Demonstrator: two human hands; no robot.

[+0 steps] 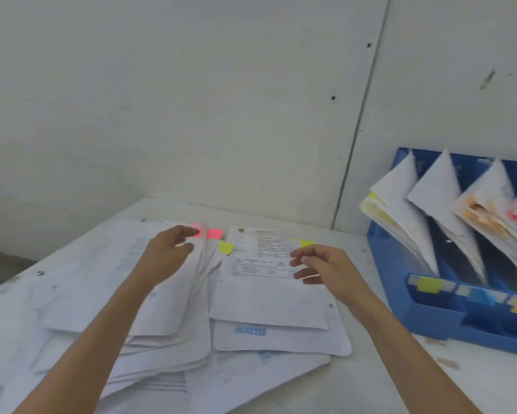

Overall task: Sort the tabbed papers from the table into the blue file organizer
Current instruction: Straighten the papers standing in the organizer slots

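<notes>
A loose spread of white tabbed papers (269,306) covers the middle of the white table (370,383). Pink tabs (214,233) and yellow tabs (226,247) stick out at the far edge of the pile. My left hand (167,252) rests on the left stack with its fingers near the pink tabs. My right hand (325,270) hovers over a printed sheet (260,255), fingers loosely curled and holding nothing. The blue file organizer (436,312) stands at the right, its slots filled with leaning papers.
Coloured labels, yellow (428,284), blue and orange, mark the organizer's front slots. A white wall stands close behind the table, with a corner seam (358,121) running down to the organizer. The table's left edge drops to a grey floor.
</notes>
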